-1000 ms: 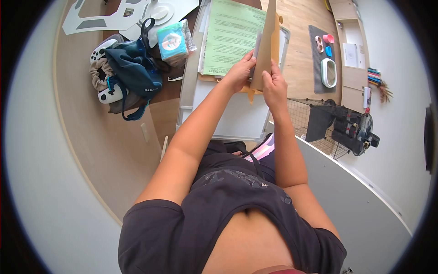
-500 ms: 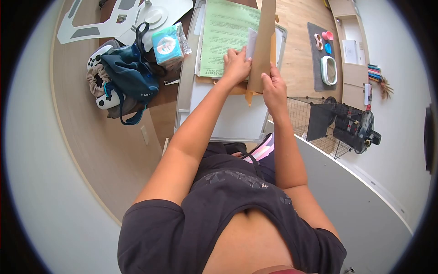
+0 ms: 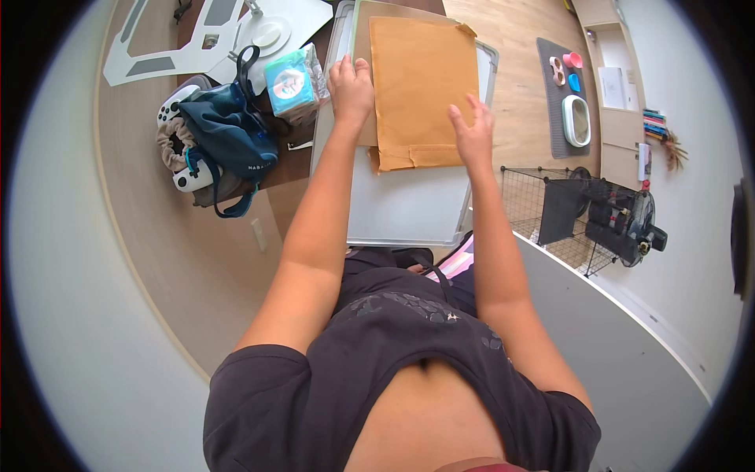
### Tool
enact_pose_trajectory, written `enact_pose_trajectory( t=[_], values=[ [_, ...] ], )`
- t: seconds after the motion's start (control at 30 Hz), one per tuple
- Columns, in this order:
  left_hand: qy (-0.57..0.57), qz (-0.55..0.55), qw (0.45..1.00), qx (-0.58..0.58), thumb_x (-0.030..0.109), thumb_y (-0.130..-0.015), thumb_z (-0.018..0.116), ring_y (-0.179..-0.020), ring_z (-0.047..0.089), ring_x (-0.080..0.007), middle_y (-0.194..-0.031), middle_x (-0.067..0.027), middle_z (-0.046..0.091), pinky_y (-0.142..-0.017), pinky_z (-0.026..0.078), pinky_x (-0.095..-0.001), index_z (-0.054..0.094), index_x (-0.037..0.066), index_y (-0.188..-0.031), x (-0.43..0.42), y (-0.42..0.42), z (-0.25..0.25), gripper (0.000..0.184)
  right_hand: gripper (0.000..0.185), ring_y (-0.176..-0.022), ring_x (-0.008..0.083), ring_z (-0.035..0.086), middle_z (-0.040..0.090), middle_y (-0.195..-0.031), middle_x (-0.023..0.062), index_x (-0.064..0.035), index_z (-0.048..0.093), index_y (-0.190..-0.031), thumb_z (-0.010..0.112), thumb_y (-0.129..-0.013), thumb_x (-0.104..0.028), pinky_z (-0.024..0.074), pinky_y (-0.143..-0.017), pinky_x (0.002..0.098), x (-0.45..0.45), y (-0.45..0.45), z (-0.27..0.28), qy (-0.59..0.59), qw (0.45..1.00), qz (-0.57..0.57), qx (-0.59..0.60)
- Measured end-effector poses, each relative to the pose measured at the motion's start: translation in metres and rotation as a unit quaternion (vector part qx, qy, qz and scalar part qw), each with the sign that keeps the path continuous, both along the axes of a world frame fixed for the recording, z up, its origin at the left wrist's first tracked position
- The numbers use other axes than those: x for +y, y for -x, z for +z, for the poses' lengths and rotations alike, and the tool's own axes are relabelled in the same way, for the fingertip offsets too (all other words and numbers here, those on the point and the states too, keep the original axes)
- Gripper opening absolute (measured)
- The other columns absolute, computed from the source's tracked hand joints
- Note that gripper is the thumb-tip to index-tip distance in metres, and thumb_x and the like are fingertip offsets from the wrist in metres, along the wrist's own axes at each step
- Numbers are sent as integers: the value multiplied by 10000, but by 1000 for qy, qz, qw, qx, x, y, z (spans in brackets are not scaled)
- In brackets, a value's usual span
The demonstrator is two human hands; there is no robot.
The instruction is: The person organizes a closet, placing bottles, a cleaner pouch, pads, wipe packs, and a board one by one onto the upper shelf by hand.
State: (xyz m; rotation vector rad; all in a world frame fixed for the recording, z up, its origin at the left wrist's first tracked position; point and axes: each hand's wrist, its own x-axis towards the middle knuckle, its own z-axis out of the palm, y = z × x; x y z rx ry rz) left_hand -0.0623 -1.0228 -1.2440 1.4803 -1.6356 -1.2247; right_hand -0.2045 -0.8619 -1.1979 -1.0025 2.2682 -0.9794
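Observation:
An orange-brown envelope (image 3: 425,86) lies flat over a brown folder (image 3: 363,79), on a white board with a grey frame (image 3: 409,208). At the folder's left edge is my left hand (image 3: 351,93), its fingers apart and nothing in it. My right hand (image 3: 473,132) is over the envelope's right edge with fingers spread, also holding nothing. Whether either hand touches the paper is hard to tell. The green printed sheet is hidden.
Left of the board are a dark teal bag (image 3: 228,126), white game controllers (image 3: 189,178), a blue wrapped pack (image 3: 292,82) and a white stand (image 3: 271,35). To the right, a wire cage (image 3: 523,197) and a grey mat (image 3: 560,118) are on the floor.
The folder that stood half raised now lies closed over the green sheet, with the envelope flat on top. Both hands have let go; my left hand has moved left.

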Motion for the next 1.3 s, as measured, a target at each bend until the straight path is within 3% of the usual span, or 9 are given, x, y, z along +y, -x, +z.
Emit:
enact_pose_trajectory(
  t=[0.07, 0.2, 0.37, 0.47, 0.77, 0.83, 1.0, 1.13, 1.3],
  values=[
    [-2, 3, 1000, -5, 359, -882, 484, -1191, 379, -361, -1292, -230, 403, -1027, 287, -414, 426, -50, -1274, 0, -1, 4, 570, 599, -1234, 324, 369, 360, -1339, 186, -47, 429, -1307, 589, -848, -397, 318, -1015, 385, 14, 31, -37, -64, 982, -130, 118],
    [-111, -47, 993, 2, 377, -854, 525, -1167, 444, -354, -1307, -244, 399, -999, 331, -421, 405, -54, -1280, 0, -2, 14, 618, 661, -1185, 287, 424, 349, -1333, 185, -34, 383, -1330, 613, -833, -404, 369, -972, 382, 23, 49, -52, -192, 968, -156, 52],
    [-124, -153, 980, -19, 307, -853, 522, -1247, 400, -335, -1335, -241, 405, -997, 330, -430, 289, -34, -1354, 22, 8, -17, 649, 609, -1030, 214, 545, 514, -1160, 145, -27, 385, -1291, 656, -826, -314, 466, -849, 336, 22, 70, -63, -38, 938, -177, -296],
    [-75, -136, 986, -65, 285, -849, 525, -1243, 409, -328, -1340, -225, 411, -1005, 316, -430, 271, -15, -1375, 32, 7, -18, 656, 550, -975, 209, 584, 571, -1092, 121, -28, 396, -1256, 673, -823, -225, 488, -826, 315, 19, 65, -37, -7, 915, -173, -364],
    [25, -126, 988, -85, 270, -749, 695, -1223, 343, -342, -1261, -203, 354, -1013, 313, -409, 188, 4, -1415, 24, -9, -16, 878, 459, -1000, 195, 590, 580, -1122, 95, -51, 420, -1208, 660, -817, -62, 518, -819, 323, 42, 42, -38, 207, 831, -119, -502],
    [-169, -156, 939, 257, 326, -701, 756, -1255, 296, -322, -1337, -187, 248, -1014, 327, -398, 90, 3, -1429, 20, -13, -3, 1038, 418, -1017, 179, 581, 588, -1115, 70, -72, 442, -1181, 655, -821, -66, 505, -846, 320, 46, 36, -31, 226, 829, -122, -497],
    [-129, -263, 944, 149, 463, -492, 853, -1299, 299, -335, -1325, -221, 317, -1038, 299, -411, 12, 15, -1437, -10, -28, 37, 1342, 375, -1061, 147, 556, 601, -1106, 15, -113, 490, -1154, 655, -820, -68, 460, -920, 312, 50, 38, -6, 286, 820, -79, -490],
    [-192, -333, 887, 257, 386, -537, 850, -1252, 359, -321, -1360, -211, 276, -1005, 341, -396, 9, 23, -1442, -23, -28, 40, 1287, 406, -1103, 146, 529, 596, -1128, -8, -133, 500, -1188, 655, -818, -66, 417, -964, 320, 51, 43, 6, 313, 813, -44, -489],
    [-229, -382, 857, 260, 133, -710, 756, -1056, 525, -154, -1176, -89, 532, -927, 399, -297, 267, 20, -1387, -13, -28, 59, 843, 379, -1092, 139, 528, 597, -1112, -19, -139, 516, -1180, 636, -830, -54, 413, -954, 326, 61, 50, 12, 303, 828, -28, -471]
  ],
)
